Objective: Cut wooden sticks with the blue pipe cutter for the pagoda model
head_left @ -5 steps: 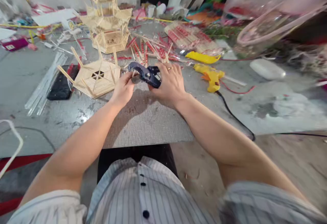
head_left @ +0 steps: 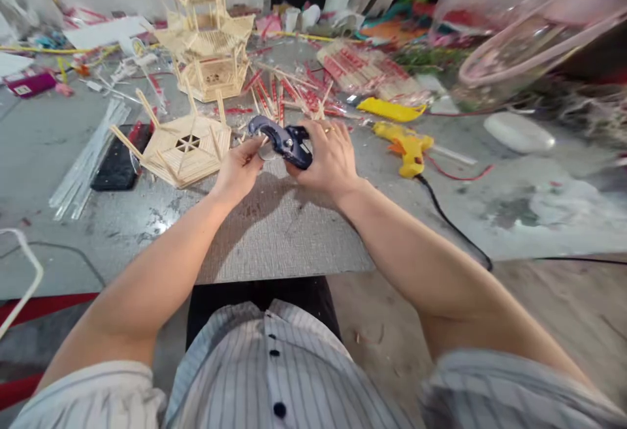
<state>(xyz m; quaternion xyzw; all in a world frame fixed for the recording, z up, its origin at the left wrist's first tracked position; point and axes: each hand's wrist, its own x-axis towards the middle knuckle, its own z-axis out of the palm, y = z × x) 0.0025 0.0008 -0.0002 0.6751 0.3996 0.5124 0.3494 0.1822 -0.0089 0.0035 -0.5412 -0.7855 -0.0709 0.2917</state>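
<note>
Cutter [head_left: 289, 143] clamped in right fingers [head_left: 337, 143], left fingers' [head_left: 246, 149] grip unclear, littered table [head_left: 294, 246], brownish floor [head_left: 385, 315]

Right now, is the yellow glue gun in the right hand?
No, the yellow glue gun lies on the table to the right of the right hand, which holds a dark blue hand tool.

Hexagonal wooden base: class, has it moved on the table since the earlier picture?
No. Judged against the flat black device beside it, the hexagonal wooden base shows no visible shift in any direction.
</note>
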